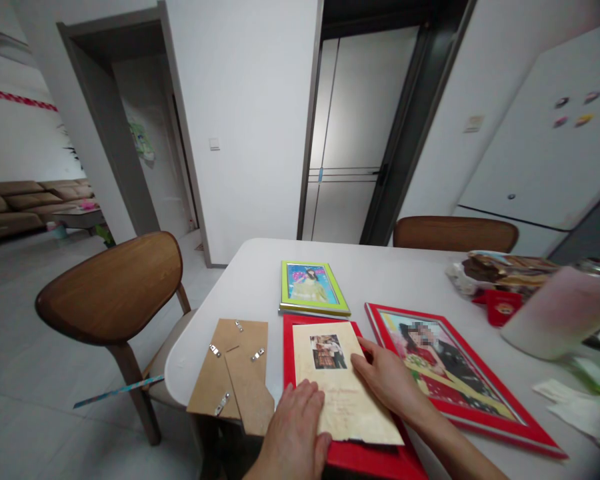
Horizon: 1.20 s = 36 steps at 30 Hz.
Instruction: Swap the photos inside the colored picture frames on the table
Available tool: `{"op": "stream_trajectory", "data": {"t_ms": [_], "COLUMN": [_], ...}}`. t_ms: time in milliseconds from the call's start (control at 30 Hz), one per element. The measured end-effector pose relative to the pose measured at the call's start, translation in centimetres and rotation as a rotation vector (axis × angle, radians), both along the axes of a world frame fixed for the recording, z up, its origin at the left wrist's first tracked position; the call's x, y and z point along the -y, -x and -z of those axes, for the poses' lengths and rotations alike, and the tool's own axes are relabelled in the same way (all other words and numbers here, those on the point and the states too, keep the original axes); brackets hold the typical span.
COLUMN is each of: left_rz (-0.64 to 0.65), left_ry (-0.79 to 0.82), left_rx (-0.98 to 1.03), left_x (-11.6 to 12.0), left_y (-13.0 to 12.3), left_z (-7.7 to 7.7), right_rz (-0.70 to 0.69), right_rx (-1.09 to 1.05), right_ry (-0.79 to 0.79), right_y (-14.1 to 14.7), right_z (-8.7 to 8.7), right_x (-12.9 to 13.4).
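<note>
A cream sheet (340,393) with a small photo printed on it lies over a red frame (289,357) near the table's front edge. My left hand (297,423) rests flat on the sheet's lower left, fingers stretched out. On the sheet's right edge lies my right hand (385,373), its fingers extended and touching the paper and the frame's side. Left of the frame is a brown backing board (205,373) with metal clips and a folded-out stand. A second red frame (480,380) with a portrait lies at the right.
Behind the sheet lies a green frame (337,283). At the right are a pinkish container (555,310), a red packet (503,307), a snack bag (515,267) and tissues (575,407). Wooden chairs (115,287) stand at the left and behind the table (240,283).
</note>
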<state>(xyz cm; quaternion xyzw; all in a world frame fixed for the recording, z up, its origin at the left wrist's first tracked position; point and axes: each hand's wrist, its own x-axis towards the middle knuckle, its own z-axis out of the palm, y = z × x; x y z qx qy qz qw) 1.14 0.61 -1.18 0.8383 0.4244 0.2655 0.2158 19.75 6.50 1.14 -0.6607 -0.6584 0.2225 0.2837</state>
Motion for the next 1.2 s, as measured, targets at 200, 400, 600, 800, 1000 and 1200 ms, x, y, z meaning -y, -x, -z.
{"op": "stream_trajectory", "data": {"t_ms": [200, 400, 600, 800, 1000, 1200], "left_rz": [-0.025, -0.4, -0.435, -0.343, -0.117, -0.028], "left_ry": [-0.021, -0.05, -0.11, -0.229, -0.136, 0.056], "left_rx": [0.007, -0.215, -0.245, -0.139, -0.153, -0.243], "left_x": [0.7, -0.4, -1.1, -0.6, 0.0, -0.3], "left_y": [3.9, 12.4, 14.3, 12.5, 5.0, -0.3], "left_z": [-0.4, 0.7, 1.5, 0.6, -1.3, -2.2], "right_rz": [0.055, -0.316, -0.444, -0.421, -0.317, -0.225], "right_rx": [0.37, 0.086, 0.161, 0.002, 0.037, 0.162], "right_ry": [-0.074, -0.133, -0.132, -0.152, -0.082, -0.023], "right_y": [0.1, 7.2, 14.7, 12.4, 3.9, -0.8], "right_z": [0.3, -0.9, -0.1, -1.0, -1.4, 0.4], "right_x": [0.0, 2.8, 4.0, 4.2, 6.5, 6.8]}}
